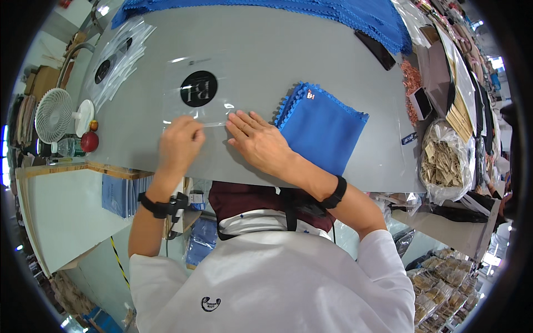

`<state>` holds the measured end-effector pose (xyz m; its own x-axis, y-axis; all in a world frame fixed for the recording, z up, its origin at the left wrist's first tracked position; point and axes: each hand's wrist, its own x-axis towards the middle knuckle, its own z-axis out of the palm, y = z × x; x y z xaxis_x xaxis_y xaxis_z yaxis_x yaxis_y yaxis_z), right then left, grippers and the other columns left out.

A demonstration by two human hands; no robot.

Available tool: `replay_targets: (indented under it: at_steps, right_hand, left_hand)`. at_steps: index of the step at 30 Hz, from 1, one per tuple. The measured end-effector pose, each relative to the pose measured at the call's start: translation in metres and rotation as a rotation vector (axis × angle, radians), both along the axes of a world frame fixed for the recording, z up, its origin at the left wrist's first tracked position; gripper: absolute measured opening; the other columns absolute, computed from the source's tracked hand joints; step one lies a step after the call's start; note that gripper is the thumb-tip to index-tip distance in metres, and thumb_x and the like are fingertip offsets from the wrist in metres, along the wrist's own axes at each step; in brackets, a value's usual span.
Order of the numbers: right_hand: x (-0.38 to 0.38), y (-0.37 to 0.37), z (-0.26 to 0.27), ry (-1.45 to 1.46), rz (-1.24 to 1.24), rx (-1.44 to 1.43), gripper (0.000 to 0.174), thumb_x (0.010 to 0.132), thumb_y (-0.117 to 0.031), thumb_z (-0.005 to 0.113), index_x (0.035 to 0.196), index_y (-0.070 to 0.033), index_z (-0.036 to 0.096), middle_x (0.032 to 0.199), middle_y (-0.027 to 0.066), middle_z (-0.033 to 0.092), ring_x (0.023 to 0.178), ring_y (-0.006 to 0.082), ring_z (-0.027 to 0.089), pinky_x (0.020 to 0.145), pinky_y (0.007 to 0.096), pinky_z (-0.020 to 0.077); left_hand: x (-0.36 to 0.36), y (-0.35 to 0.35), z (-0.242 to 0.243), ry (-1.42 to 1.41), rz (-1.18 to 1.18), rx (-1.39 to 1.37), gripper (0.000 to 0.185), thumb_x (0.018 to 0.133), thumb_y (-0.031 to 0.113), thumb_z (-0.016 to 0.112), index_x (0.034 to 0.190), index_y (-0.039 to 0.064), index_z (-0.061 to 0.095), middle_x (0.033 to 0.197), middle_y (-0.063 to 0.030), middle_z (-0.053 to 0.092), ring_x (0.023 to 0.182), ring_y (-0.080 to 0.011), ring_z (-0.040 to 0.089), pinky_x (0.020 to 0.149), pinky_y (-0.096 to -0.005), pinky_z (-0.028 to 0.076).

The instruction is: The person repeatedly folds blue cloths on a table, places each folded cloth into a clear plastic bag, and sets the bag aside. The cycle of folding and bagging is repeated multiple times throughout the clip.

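Note:
A clear plastic bag (170, 87) with a black printed disc (199, 88) lies flat on the grey table (258, 45). At its near left corner is my left hand (181, 143), blurred and curled; whether it pinches the film cannot be told. My right hand (262, 145) rests flat, palm down, fingertips by the bag's near right corner, holding nothing. Just right of that hand sits a folded stack of blue cloth (325, 120) with scalloped edges and a small printed mark at its far corner.
More plastic bags (118, 58) are fanned at the far left; blue cloth (266, 9) lines the far edge. A dark phone (374, 49) lies right. A white fan (54, 115) and red apple (89, 142) stand left. A bag of paper tags (443, 164) sits at right.

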<state>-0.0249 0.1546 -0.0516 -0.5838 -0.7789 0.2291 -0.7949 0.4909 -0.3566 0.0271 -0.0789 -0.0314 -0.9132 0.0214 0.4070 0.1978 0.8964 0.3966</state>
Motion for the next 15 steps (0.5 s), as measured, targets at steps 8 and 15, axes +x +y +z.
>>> replay_targets:
  at_steps: [8,15]
  right_hand:
    - [0.001,-0.053,0.005,0.342,0.023,0.065,0.017,0.081,-0.016,0.070,0.097,-0.008,0.069,0.097,0.0091,0.070,0.091,0.0250,0.068,0.081,0.0376,0.0515]
    - [-0.032,-0.043,0.022,0.171,-0.205,0.125,0.021,0.086,-0.019,0.072,0.103,-0.008,0.068,0.099,0.0099,0.069,0.097,0.0282,0.069,0.082,0.0417,0.0535]
  left_hand:
    - [0.023,-0.056,0.010,-0.079,-0.082,-0.303,0.011,0.077,-0.002,0.071,0.087,0.002,0.066,0.091,-0.0136,0.070,0.081,-0.0349,0.068,0.070,-0.0409,0.056]
    - [0.022,-0.032,0.009,-0.157,-0.002,-0.050,0.013,0.076,0.000,0.066,0.086,0.004,0.058,0.080,-0.0152,0.062,0.071,-0.0401,0.062,0.063,-0.0482,0.051]
